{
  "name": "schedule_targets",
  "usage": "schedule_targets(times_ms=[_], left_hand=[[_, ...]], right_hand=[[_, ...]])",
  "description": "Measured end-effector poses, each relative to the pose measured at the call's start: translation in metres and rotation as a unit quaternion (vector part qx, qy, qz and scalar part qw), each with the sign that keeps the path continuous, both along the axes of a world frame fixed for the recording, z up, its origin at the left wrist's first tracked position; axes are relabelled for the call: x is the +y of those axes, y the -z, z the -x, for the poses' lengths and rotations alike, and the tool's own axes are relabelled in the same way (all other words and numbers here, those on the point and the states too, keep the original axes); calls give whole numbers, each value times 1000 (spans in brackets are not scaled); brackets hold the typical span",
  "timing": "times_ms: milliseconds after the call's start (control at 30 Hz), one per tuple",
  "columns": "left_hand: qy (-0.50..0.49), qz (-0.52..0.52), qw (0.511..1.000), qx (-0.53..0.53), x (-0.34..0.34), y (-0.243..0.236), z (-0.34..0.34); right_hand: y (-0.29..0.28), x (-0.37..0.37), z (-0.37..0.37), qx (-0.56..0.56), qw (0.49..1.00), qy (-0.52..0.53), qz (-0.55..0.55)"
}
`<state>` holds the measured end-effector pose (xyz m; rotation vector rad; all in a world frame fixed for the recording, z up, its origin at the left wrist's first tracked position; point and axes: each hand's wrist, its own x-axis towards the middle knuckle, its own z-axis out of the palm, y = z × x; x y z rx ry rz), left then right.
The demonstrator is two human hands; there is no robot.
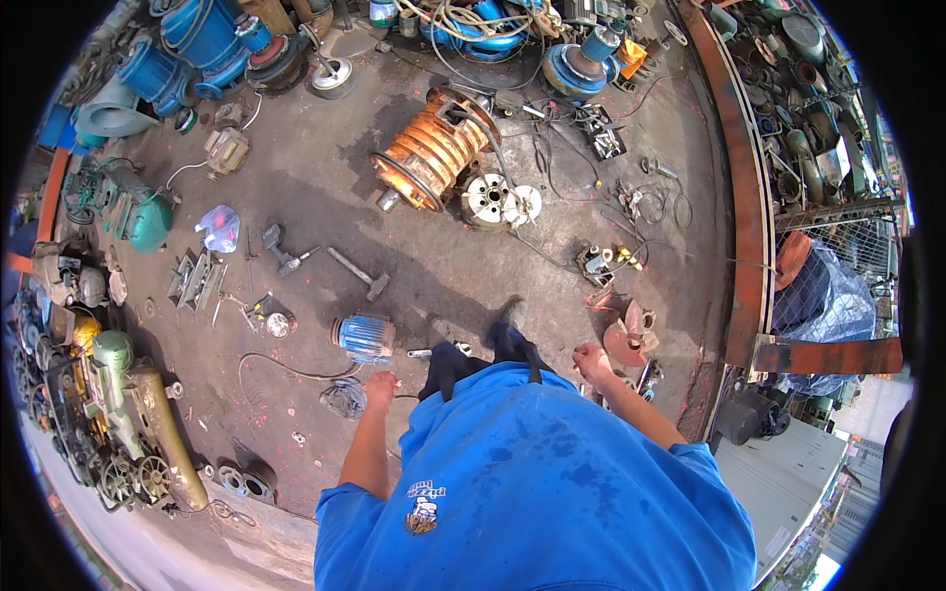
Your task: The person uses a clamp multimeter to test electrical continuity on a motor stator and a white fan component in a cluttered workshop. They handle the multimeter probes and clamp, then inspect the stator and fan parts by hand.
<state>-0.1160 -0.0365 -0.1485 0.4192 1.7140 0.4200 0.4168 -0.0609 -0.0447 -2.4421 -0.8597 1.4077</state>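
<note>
Your shirt [562, 473] fills the foreground; your left hand [381, 386] is near the motor [364, 338]; your right hand [591, 362], well apart, is near a red plate [621, 344] toward the floor's [448, 264] right edge; I cannot tell whether either grips anything; the motor looks whole, work on it seemingly unstarted.
</note>
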Motion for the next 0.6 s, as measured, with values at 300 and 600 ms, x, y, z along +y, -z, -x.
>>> schedule_targets(times_ms=[300,600], left_hand=[[58,-34,998,11,0,6,-4],[25,-14,1000,5,-9,10,-22]], right_hand=[[15,-22,-17,9,999,43,-11],[25,-37,-35,5,998,58,25]])
